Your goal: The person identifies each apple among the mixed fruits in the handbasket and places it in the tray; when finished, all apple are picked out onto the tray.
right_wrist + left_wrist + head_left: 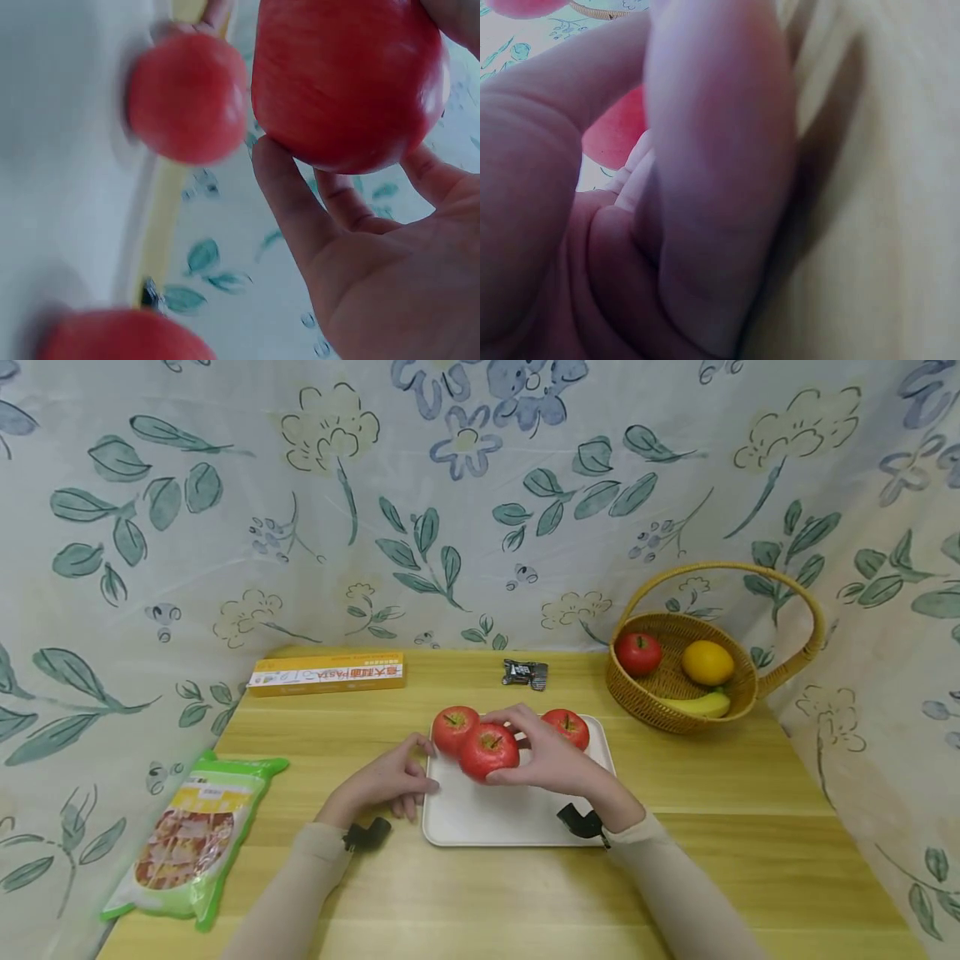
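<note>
Mid-frame, the right hand (pixel 551 753) clamps its fingers round an apple (pixel 489 753); the left hand (pixel 386 779), fingers apart, touches the tray (pixel 491 818) at its left edge.

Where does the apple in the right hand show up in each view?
Head: apple below centre in the right hand, over the white tray.
Left wrist: red patches, upper left; whether either is it, I cannot tell.
Right wrist: apple at upper right.
Shared landmark: the floral cloth in each background.
</note>
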The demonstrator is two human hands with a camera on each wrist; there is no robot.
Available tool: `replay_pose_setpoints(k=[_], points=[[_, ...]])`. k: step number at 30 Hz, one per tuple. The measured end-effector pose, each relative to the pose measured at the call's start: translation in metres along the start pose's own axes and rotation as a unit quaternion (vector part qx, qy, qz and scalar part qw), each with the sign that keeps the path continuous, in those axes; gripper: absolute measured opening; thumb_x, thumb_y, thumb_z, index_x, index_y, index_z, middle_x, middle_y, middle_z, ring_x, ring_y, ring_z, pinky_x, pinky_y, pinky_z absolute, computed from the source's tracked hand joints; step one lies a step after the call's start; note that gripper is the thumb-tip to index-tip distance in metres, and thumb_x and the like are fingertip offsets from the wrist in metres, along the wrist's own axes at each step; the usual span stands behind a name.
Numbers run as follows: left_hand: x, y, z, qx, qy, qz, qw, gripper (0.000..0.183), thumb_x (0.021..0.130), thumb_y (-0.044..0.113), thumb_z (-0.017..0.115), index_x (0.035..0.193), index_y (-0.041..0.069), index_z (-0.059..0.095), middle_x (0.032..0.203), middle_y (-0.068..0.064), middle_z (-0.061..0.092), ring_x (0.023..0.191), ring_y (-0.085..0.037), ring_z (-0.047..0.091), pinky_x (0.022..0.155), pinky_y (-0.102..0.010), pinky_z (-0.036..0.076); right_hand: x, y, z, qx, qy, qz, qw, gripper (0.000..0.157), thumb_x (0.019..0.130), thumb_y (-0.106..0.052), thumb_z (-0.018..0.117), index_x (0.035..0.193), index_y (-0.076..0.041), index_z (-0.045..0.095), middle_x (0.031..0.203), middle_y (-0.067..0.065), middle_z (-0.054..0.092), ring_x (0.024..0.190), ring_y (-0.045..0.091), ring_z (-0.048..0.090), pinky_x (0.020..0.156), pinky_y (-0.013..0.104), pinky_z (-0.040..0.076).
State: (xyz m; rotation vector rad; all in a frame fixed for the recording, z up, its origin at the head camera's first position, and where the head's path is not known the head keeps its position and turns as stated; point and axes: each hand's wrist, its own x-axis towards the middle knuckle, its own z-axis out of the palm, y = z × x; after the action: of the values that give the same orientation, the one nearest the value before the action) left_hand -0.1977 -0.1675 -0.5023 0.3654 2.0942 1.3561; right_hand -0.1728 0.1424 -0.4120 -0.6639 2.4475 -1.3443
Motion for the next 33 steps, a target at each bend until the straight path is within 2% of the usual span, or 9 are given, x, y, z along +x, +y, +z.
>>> replay_pose_setpoints(k=[3,7,13,23,30,33], points=[[0.001,-0.001,0.000,0.003,0.000,0.000,1.0000,0.061,0.094,0.028,0.081,0.138,0.015,0.040,0.077,-0.008,0.071,0.052,-0.018,0.069,0.047,-0.028,0.056,0.004,0.003,0.019,0.000,-0.043,0.010,0.999,0.069,0.084,-0.034,0.090,0.144,-0.036,0.056,0.142,-0.002,0.053,0.131,0.023,0.056,0.106,0.049,0.058],[0.001,0.000,0.000,-0.003,-0.003,0.001,1.0000,0.059,0.095,0.027,0.080,0.137,0.015,0.041,0.076,-0.008,0.070,0.051,-0.019,0.068,0.046,-0.028,0.055,0.009,0.010,0.038,0.014,-0.093,0.005,0.996,0.064,0.085,-0.030,0.088,0.141,-0.034,0.057,0.141,-0.002,0.054,0.130,0.020,0.057,0.106,0.044,0.057],[0.000,0.001,0.000,-0.005,-0.006,0.006,1.0000,0.060,0.095,0.028,0.080,0.138,0.014,0.040,0.075,-0.008,0.070,0.051,-0.019,0.068,0.045,-0.028,0.055,0.011,0.018,0.048,0.005,-0.138,-0.004,0.990,0.061,0.084,-0.028,0.089,0.137,-0.033,0.058,0.140,-0.006,0.053,0.128,0.014,0.056,0.107,0.036,0.054],[-0.001,0.002,0.001,-0.004,-0.005,0.006,1.0000,0.061,0.094,0.028,0.081,0.138,0.014,0.040,0.076,-0.008,0.070,0.051,-0.019,0.068,0.045,-0.028,0.054,0.013,0.021,0.050,-0.009,-0.167,0.003,0.986,0.067,0.080,-0.026,0.093,0.134,-0.033,0.053,0.137,-0.009,0.052,0.129,0.011,0.054,0.112,0.036,0.051],[0.000,0.001,0.001,0.000,-0.003,0.007,1.0000,0.060,0.094,0.029,0.081,0.136,0.014,0.040,0.076,-0.008,0.071,0.051,-0.018,0.068,0.045,-0.028,0.055,0.011,0.023,0.050,-0.020,-0.172,0.000,0.985,0.072,0.081,-0.027,0.093,0.139,-0.031,0.050,0.141,-0.009,0.052,0.131,0.011,0.054,0.113,0.036,0.050],[0.000,0.000,0.001,0.003,-0.003,0.007,1.0000,0.060,0.095,0.029,0.081,0.136,0.014,0.040,0.076,-0.007,0.071,0.051,-0.019,0.068,0.045,-0.028,0.055,0.010,0.022,0.049,-0.031,-0.172,-0.001,0.985,0.078,0.081,-0.028,0.093,0.145,-0.027,0.048,0.145,-0.007,0.051,0.133,0.012,0.053,0.115,0.037,0.049]])
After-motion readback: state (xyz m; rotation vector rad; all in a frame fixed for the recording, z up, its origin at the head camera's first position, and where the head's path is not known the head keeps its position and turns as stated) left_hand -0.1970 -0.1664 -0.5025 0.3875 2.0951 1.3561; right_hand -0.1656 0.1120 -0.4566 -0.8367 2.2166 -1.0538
